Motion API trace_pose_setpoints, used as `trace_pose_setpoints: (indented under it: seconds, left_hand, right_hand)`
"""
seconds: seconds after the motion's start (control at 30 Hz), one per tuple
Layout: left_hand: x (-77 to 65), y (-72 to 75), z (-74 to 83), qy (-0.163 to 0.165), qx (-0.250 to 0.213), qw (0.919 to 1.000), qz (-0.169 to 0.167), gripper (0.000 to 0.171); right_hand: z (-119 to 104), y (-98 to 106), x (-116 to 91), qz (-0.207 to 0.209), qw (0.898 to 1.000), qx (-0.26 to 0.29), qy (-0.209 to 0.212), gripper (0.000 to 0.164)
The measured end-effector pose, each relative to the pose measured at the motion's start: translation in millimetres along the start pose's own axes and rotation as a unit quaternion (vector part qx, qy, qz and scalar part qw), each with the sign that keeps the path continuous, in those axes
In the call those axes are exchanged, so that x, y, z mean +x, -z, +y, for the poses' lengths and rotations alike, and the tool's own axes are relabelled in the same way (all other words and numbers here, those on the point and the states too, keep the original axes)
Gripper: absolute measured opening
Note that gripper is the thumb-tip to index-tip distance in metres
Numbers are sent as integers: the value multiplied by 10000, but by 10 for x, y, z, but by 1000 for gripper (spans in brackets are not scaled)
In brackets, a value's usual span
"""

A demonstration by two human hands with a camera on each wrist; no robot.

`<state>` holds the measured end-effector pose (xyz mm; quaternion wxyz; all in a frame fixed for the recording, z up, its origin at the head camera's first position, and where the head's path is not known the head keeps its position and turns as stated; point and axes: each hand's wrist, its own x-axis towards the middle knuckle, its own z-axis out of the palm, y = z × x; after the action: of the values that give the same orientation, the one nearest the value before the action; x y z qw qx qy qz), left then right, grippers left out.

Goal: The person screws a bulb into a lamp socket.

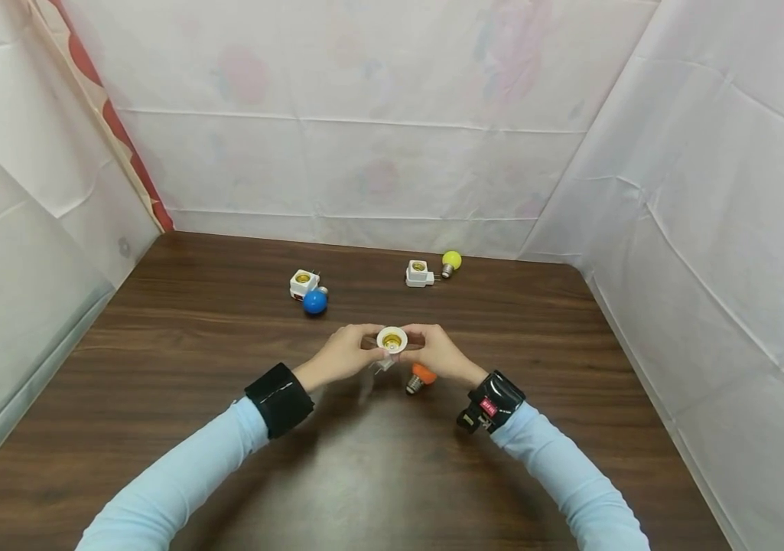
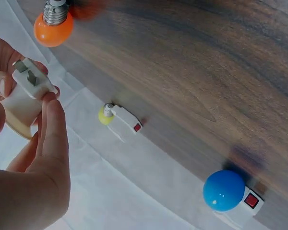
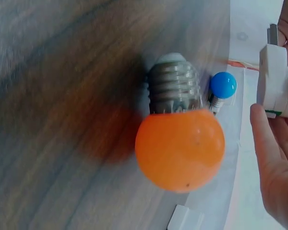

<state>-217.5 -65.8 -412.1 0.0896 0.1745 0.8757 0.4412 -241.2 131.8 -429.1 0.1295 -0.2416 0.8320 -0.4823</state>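
Note:
Both hands grip one white plug-in bulb socket (image 1: 392, 340) above the table, its round mouth facing up and a brass lining showing inside. My left hand (image 1: 349, 353) holds it from the left, and my right hand (image 1: 440, 353) from the right. Flat metal prongs stick out of the socket (image 2: 34, 79) in the left wrist view. Below the right hand lies an orange bulb (image 1: 423, 375) with a silver screw base. In the right wrist view that orange bulb (image 3: 180, 148) is close to the camera, apart from the fingers.
Toward the back left, a blue bulb (image 1: 314, 301) lies against another white socket (image 1: 303, 282). A third white socket (image 1: 420, 274) stands at the back right, beside a yellow bulb (image 1: 452, 260). White sheets (image 1: 364, 168) wall the brown wooden table (image 1: 226, 306) at the back and sides.

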Motion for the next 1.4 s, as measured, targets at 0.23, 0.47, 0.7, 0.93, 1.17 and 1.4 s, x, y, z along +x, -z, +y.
trace_pose_setpoints:
  seconds: [0.23,0.47,0.7,0.93,1.17,1.4]
  left_hand:
    - [-7,29,-15,-169,-420,9990,27,43]
    - [24,-4,-145,311,-1683,9852,-8,39]
    - [73,-101,-141,1260,-4066,9048,52,39]
    - [66,-102,-102,1651,-4469,8789,242,39]
    - [48,-88,-113,1708,-4414,8804,288,39]
    - [43,-79,-130,1743,-4335,8838,229,38]
  right_hand:
    - [-38,-49,-54,622,9980,76,-21,38]
    - [-107,-76,-55,1531,9881,7,-152,40]
    - [-157,-132,-89,1870,9821,-21,-225,42]
    - [-154,-209,-121,2086,9779,-82,-130,43]
    - [-114,-247,-105,2161,9763,-126,-94,43]
    - [-95,-240,-103,2106,9773,-210,-30,42]
